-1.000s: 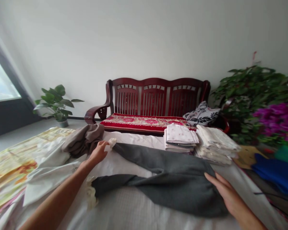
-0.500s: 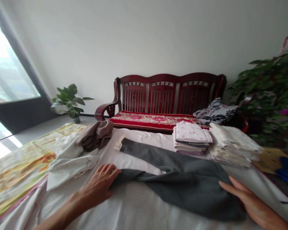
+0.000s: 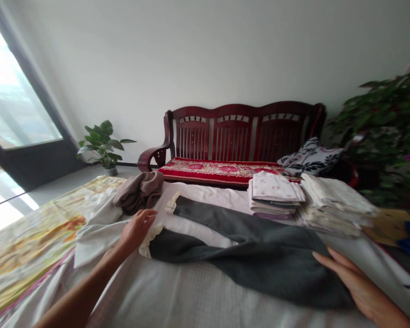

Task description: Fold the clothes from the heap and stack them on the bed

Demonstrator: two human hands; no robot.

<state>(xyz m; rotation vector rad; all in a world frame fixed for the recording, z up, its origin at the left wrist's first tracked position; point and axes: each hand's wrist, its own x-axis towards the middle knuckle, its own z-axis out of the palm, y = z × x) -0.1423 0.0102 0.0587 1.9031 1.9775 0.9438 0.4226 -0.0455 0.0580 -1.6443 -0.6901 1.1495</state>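
Dark grey trousers [image 3: 269, 269] with cream lace hems lie stretched out across a white sheet [image 3: 198, 296]. My right hand [image 3: 351, 280] grips their waist end at the right, thumb on top and the other fingers partly hidden. My left hand [image 3: 136, 232] is just beside the lace hem [image 3: 148, 243] of the nearer leg, open and holding nothing, fingers loosely bent. The farther leg's lace hem [image 3: 173, 202] lies flat beyond it. Past my left hand sits a crumpled brown cloth [image 3: 140, 191], next to a pale rumpled garment [image 3: 95, 234].
Two folded stacks, a spotted white one [image 3: 275, 189] and a cream one [image 3: 338, 200], stand at the back right. A yellow floral cloth [image 3: 37, 237] covers the left side. Behind are a wooden bench [image 3: 232, 132], a potted plant [image 3: 105, 143] and leafy greenery [image 3: 389, 118].
My left hand has let go of the nearer trouser leg and moved up and left, uncovering its lace hem. The right hand stays at the waist end.
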